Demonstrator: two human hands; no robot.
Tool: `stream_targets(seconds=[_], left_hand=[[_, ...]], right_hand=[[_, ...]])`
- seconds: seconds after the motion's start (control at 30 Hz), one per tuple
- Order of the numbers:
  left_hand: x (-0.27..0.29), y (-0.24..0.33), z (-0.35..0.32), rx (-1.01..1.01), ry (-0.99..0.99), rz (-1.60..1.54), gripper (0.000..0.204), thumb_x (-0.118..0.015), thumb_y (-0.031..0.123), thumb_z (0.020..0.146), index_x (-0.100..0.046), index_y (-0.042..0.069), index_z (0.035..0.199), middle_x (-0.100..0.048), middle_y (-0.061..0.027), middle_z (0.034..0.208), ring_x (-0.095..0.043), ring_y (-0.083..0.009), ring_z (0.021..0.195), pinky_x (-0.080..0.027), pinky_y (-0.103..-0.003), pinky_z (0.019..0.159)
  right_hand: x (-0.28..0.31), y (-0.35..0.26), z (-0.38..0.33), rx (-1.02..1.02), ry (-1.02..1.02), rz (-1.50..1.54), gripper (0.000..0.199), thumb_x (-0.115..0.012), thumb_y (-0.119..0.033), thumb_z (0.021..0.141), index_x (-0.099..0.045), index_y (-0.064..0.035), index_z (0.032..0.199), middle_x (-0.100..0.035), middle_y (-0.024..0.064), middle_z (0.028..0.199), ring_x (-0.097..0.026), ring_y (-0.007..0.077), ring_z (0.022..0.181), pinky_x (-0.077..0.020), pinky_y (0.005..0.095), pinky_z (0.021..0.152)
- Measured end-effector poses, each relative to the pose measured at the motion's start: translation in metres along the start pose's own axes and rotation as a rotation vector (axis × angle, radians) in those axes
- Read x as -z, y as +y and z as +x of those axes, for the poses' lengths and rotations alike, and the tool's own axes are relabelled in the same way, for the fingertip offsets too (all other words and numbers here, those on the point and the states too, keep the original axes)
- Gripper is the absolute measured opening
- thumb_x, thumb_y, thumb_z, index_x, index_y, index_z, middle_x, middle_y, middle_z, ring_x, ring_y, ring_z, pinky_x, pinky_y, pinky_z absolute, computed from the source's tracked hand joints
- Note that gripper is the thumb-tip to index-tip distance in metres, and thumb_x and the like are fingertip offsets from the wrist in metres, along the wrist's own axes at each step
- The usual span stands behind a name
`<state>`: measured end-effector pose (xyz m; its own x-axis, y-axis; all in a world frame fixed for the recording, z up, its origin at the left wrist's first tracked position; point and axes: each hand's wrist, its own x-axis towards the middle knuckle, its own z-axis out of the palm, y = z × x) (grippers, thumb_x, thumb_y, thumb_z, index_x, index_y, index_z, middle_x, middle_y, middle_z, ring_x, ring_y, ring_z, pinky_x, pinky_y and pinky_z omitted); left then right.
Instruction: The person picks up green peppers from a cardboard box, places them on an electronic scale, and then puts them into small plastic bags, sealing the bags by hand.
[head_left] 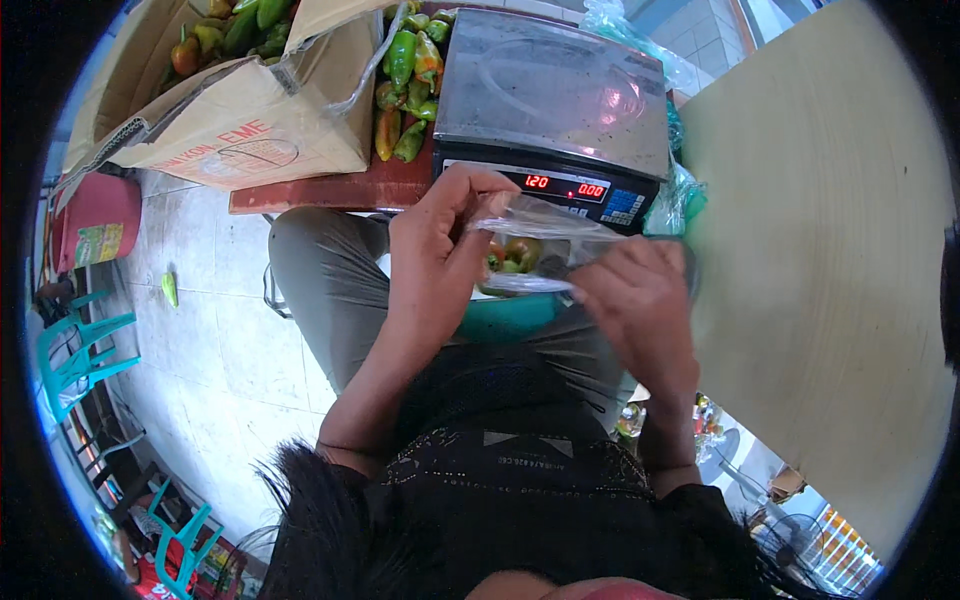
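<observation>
A clear plastic bag (555,222) is stretched between my hands in front of the scale. My left hand (437,245) pinches its left edge, fingers closed. On the other side my right hand (640,300) grips the right edge, its fingers also closed. Several red and green peppers (520,252) show between the bag's edges; I cannot tell whether they are inside it or seen through it. Below them, a teal container (510,318) sits over my lap, partly hidden. Just beyond my hands stands a digital scale (555,95) with a bare metal plate and a lit red display.
Left of the scale, loose peppers (400,90) lie on a red-brown table (300,195), next to an open cardboard box (240,125) of peppers. A pale wooden surface (810,250) fills the right. One pepper (169,290) lies on the tiled floor, near teal chairs (85,350) and a red bin (100,220).
</observation>
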<state>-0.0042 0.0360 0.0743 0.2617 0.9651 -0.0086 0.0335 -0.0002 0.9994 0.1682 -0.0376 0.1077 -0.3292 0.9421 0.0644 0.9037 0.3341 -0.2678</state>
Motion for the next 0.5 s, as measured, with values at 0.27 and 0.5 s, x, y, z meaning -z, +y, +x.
stream_targets(seconds=[0.27,0.5], left_hand=[[0.003,0.017,0.028,-0.277,-0.161,0.333,0.008,-0.047,0.002,0.082,-0.055,0.002,0.084,-0.052,0.0014,0.071,-0.039,-0.002,0.055,-0.033,-0.017,0.048],[-0.028,0.054,0.063,-0.435,-0.247,0.074,0.008,-0.048,0.007,0.082,-0.051,0.0,0.082,-0.049,-0.0038,0.063,-0.042,-0.0065,0.055,-0.035,-0.021,0.051]], right_hand=[[0.029,0.015,0.009,-0.144,0.424,0.335,0.006,-0.063,-0.009,0.068,-0.061,-0.0048,0.072,-0.055,0.0048,0.067,-0.049,0.0155,0.057,-0.0351,0.0277,0.056],[0.058,0.034,0.031,-0.204,0.681,0.54,0.01,-0.065,-0.008,0.065,-0.062,-0.0041,0.074,-0.055,0.0018,0.066,-0.044,0.0071,0.056,-0.0318,0.0206,0.049]])
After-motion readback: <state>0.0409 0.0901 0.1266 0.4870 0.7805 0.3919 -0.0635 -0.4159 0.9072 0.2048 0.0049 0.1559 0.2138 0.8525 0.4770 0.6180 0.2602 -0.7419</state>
